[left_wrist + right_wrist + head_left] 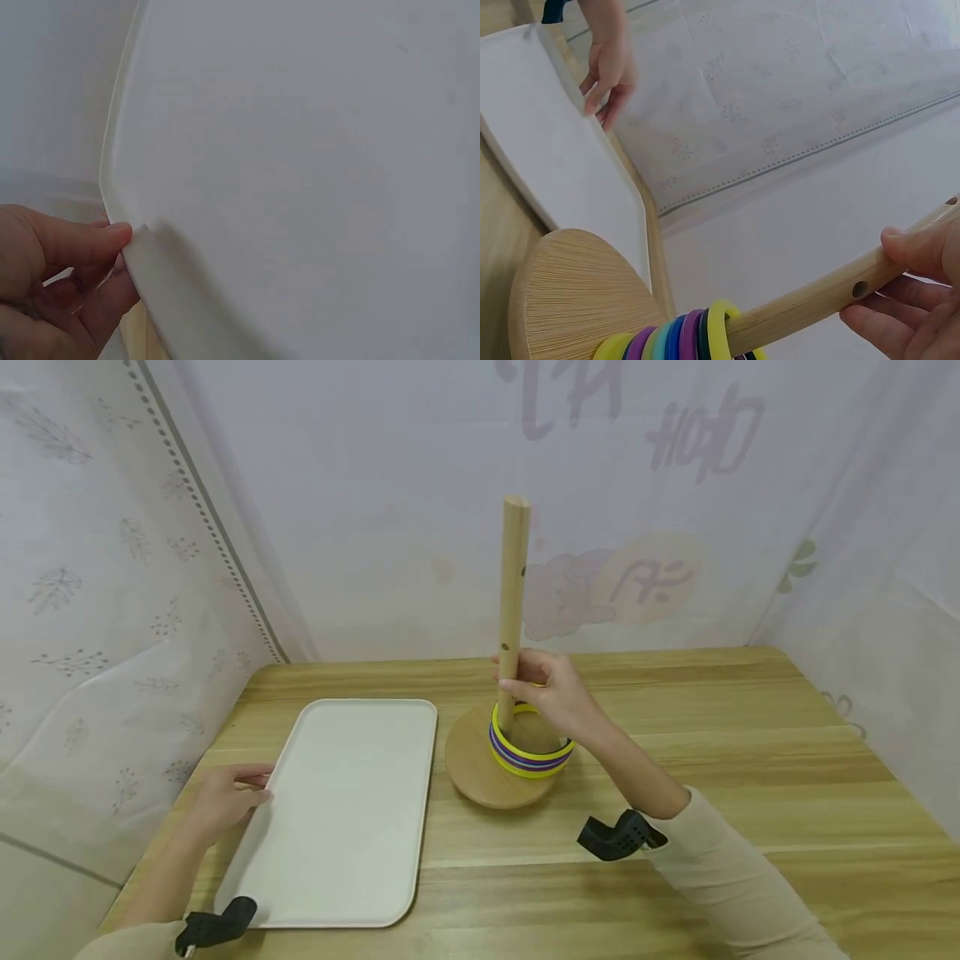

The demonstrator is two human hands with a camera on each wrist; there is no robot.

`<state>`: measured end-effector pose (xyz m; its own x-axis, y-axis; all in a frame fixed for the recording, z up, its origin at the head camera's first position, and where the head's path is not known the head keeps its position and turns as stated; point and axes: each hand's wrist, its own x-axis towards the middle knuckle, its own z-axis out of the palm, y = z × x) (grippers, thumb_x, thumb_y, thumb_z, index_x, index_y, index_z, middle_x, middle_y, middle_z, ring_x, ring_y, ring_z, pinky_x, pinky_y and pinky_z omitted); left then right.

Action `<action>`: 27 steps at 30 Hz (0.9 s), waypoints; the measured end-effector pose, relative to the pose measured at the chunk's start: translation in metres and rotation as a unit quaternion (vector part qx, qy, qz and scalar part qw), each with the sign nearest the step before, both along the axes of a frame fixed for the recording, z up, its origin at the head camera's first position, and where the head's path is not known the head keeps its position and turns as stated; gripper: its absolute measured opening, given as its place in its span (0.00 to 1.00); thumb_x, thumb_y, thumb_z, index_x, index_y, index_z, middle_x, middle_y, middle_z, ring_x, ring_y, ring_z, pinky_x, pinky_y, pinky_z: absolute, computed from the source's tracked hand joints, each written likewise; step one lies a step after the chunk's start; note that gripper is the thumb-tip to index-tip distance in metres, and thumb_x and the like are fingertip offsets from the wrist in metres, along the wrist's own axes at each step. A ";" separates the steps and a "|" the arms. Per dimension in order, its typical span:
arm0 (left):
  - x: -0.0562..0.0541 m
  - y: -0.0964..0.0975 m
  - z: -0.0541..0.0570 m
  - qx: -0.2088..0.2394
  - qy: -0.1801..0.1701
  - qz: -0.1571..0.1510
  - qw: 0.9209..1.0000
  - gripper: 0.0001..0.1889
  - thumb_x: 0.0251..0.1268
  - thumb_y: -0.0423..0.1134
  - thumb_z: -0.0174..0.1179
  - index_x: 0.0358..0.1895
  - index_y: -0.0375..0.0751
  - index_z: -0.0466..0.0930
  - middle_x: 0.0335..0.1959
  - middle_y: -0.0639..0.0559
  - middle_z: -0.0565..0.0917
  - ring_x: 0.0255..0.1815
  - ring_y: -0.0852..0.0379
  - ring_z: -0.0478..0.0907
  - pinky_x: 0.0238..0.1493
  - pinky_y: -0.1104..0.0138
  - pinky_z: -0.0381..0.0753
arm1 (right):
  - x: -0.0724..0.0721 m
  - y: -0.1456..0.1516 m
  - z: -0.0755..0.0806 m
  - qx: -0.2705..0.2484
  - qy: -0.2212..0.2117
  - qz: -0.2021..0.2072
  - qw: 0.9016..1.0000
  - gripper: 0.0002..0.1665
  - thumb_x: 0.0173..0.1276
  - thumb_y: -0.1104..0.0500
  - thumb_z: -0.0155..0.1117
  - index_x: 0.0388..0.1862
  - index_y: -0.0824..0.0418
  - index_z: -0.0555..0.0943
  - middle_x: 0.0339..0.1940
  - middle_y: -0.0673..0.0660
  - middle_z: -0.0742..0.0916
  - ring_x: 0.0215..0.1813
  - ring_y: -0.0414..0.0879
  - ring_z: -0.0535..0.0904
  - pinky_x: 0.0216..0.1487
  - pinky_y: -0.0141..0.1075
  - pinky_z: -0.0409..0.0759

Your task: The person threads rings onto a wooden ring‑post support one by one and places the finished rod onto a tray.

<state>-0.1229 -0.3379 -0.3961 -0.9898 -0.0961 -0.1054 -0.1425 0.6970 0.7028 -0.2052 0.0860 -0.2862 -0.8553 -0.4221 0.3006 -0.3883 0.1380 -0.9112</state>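
Note:
A white tray (348, 810) lies on the left of the table, and my left hand (228, 802) pinches its left rim between thumb and fingers. In the left wrist view the thumb of the left hand (67, 262) lies over the tray's edge (195, 300). My right hand (547, 689) grips an upright wooden post (513, 585) with thumb and fingers, low down, just over several stacked rings (528, 760). The post rises from a round wooden base (480, 777). Yellow, purple, blue and dark rings (675, 337) circle the post in the right wrist view.
The wood-grain table (675, 727) reaches out to the right and in front of the base. Pale printed curtains (375, 527) hang behind it and along both sides. Black wrist mounts (618, 835) sit on both forearms.

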 end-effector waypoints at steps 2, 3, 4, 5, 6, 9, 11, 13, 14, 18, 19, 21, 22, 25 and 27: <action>-0.003 0.014 -0.002 0.015 0.001 0.003 1.000 0.22 0.52 0.21 0.58 0.52 0.15 0.69 0.34 0.34 0.78 0.26 0.61 0.73 0.20 0.70 0.78 | 0.000 0.001 0.000 0.001 0.000 -0.001 1.000 0.18 0.61 0.72 0.60 0.52 0.71 0.77 0.43 0.65 0.83 0.45 0.52 0.80 0.44 0.39 0.82; -0.004 0.022 -0.002 0.021 0.000 0.006 1.000 0.21 0.51 0.20 0.58 0.52 0.16 0.69 0.34 0.35 0.78 0.26 0.60 0.74 0.21 0.70 0.79 | 0.000 0.001 0.000 0.000 0.000 -0.001 1.000 0.18 0.61 0.72 0.60 0.52 0.71 0.77 0.42 0.65 0.83 0.45 0.52 0.80 0.44 0.39 0.82; -0.005 0.030 -0.002 0.028 -0.003 0.009 1.000 0.21 0.51 0.21 0.58 0.52 0.16 0.70 0.34 0.35 0.78 0.27 0.58 0.74 0.21 0.70 0.79 | 0.001 0.002 0.000 0.001 0.001 -0.001 1.000 0.18 0.61 0.72 0.60 0.52 0.71 0.77 0.42 0.65 0.83 0.45 0.52 0.80 0.45 0.39 0.82; -0.005 0.038 -0.002 0.035 -0.006 0.009 0.999 0.21 0.52 0.21 0.58 0.52 0.17 0.70 0.35 0.35 0.78 0.28 0.56 0.75 0.21 0.69 0.79 | 0.001 0.002 0.000 0.000 0.001 -0.001 1.000 0.18 0.61 0.72 0.60 0.52 0.71 0.77 0.42 0.65 0.83 0.45 0.52 0.80 0.45 0.39 0.82; -0.006 0.045 -0.001 0.040 -0.011 0.009 0.999 0.21 0.53 0.21 0.57 0.52 0.17 0.70 0.36 0.35 0.77 0.30 0.55 0.75 0.22 0.69 0.80 | 0.002 0.003 0.000 0.001 0.001 -0.001 1.000 0.18 0.61 0.72 0.60 0.52 0.70 0.77 0.42 0.64 0.83 0.45 0.52 0.80 0.45 0.38 0.82; -0.008 0.069 0.001 0.064 -0.017 0.012 0.998 0.21 0.55 0.22 0.56 0.53 0.18 0.70 0.38 0.34 0.76 0.35 0.51 0.76 0.25 0.68 0.81 | 0.003 0.005 0.000 0.004 0.004 -0.002 1.000 0.18 0.62 0.71 0.60 0.52 0.70 0.77 0.42 0.64 0.83 0.46 0.52 0.80 0.45 0.38 0.81; -0.009 0.084 0.001 0.082 -0.013 0.010 0.996 0.20 0.55 0.23 0.56 0.53 0.18 0.70 0.38 0.33 0.76 0.36 0.50 0.77 0.26 0.68 0.81 | 0.004 0.007 0.000 0.005 0.005 -0.001 1.000 0.18 0.62 0.72 0.60 0.52 0.71 0.77 0.43 0.64 0.83 0.46 0.52 0.80 0.46 0.38 0.81; -0.011 0.098 0.001 0.098 -0.011 0.009 0.995 0.21 0.55 0.23 0.56 0.53 0.19 0.70 0.39 0.33 0.76 0.37 0.49 0.77 0.27 0.66 0.82 | 0.005 0.008 0.000 0.008 0.010 -0.001 1.000 0.18 0.61 0.72 0.60 0.52 0.72 0.77 0.42 0.65 0.83 0.46 0.52 0.80 0.46 0.38 0.81; -0.011 0.105 0.000 0.107 -0.012 0.012 0.994 0.21 0.55 0.23 0.56 0.53 0.19 0.70 0.38 0.33 0.76 0.37 0.49 0.77 0.27 0.65 0.82 | 0.006 0.009 -0.001 0.011 0.012 -0.002 1.000 0.18 0.61 0.72 0.60 0.52 0.72 0.77 0.42 0.65 0.84 0.45 0.52 0.80 0.45 0.38 0.81; -0.013 0.130 -0.001 0.149 -0.034 0.024 0.988 0.22 0.54 0.21 0.56 0.55 0.21 0.70 0.38 0.35 0.75 0.36 0.50 0.77 0.28 0.63 0.84 | 0.008 0.011 -0.002 0.026 0.015 -0.009 1.000 0.18 0.60 0.71 0.61 0.51 0.71 0.78 0.41 0.63 0.85 0.44 0.51 0.81 0.44 0.38 0.82; -0.013 0.136 -0.001 0.163 -0.040 0.029 0.985 0.22 0.53 0.21 0.56 0.55 0.22 0.70 0.38 0.35 0.75 0.35 0.51 0.77 0.28 0.62 0.84 | 0.009 0.011 -0.002 0.029 0.015 -0.012 0.999 0.18 0.60 0.70 0.62 0.51 0.71 0.78 0.41 0.63 0.85 0.44 0.51 0.81 0.44 0.38 0.82; -0.015 0.148 -0.002 0.186 -0.052 0.034 0.981 0.23 0.53 0.20 0.56 0.56 0.23 0.69 0.38 0.36 0.73 0.34 0.52 0.76 0.29 0.62 0.84 | 0.010 0.012 -0.004 0.030 0.011 -0.014 0.999 0.18 0.60 0.70 0.62 0.51 0.70 0.78 0.42 0.62 0.85 0.44 0.50 0.81 0.43 0.37 0.82; -0.016 0.154 -0.002 0.196 -0.055 0.035 0.978 0.23 0.53 0.19 0.55 0.56 0.23 0.69 0.38 0.36 0.73 0.34 0.52 0.76 0.29 0.61 0.84 | 0.011 0.013 -0.005 0.030 0.010 -0.015 0.999 0.18 0.60 0.70 0.62 0.51 0.70 0.78 0.43 0.62 0.85 0.45 0.50 0.81 0.44 0.37 0.82; -0.020 0.172 -0.004 0.218 -0.060 0.034 0.973 0.24 0.53 0.18 0.55 0.57 0.24 0.69 0.39 0.36 0.72 0.35 0.51 0.75 0.29 0.61 0.84 | 0.012 0.015 -0.008 0.027 0.007 -0.014 1.000 0.17 0.60 0.71 0.61 0.50 0.70 0.78 0.44 0.63 0.84 0.46 0.50 0.81 0.44 0.37 0.82; -0.022 0.183 -0.005 0.228 -0.060 0.030 0.971 0.24 0.52 0.18 0.54 0.57 0.24 0.68 0.39 0.36 0.72 0.36 0.51 0.75 0.29 0.61 0.84 | 0.013 0.017 -0.010 0.023 0.004 -0.013 1.000 0.16 0.61 0.71 0.61 0.49 0.71 0.78 0.44 0.63 0.84 0.46 0.51 0.80 0.44 0.36 0.82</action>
